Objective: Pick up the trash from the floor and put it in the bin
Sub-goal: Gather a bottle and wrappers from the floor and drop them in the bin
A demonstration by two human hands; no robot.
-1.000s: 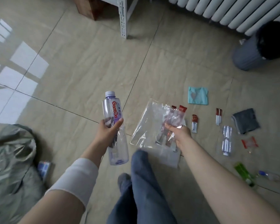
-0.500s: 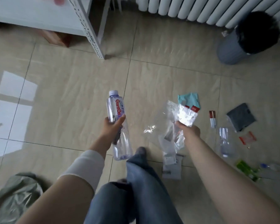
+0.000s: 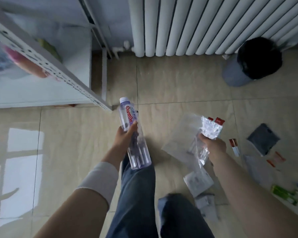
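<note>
My left hand point(image 3: 125, 134) grips a clear plastic bottle point(image 3: 134, 134) with a red label, held at waist height over the floor. My right hand point(image 3: 212, 146) is closed on a bunch of clear plastic bags and red-tipped sachets point(image 3: 208, 131) that hang from it. The grey bin point(image 3: 236, 74), lined with a black bag, stands at the far right by the radiator. More trash lies on the floor to the right: a red and white sachet point(image 3: 234, 146), a dark grey pouch point(image 3: 263, 141), orange wrappers point(image 3: 275, 158) and a green packet point(image 3: 286, 194).
A white perforated metal shelf point(image 3: 46, 66) fills the upper left, its leg near the bottle. A white radiator point(image 3: 196, 26) runs along the back wall. White paper scraps point(image 3: 199, 182) lie by my right leg. Glossy beige tiles cover the floor.
The view has swung up and forward: the shelf and radiator have come into view and the bin is nearer. Both hands still hold their loads, raised slightly.
</note>
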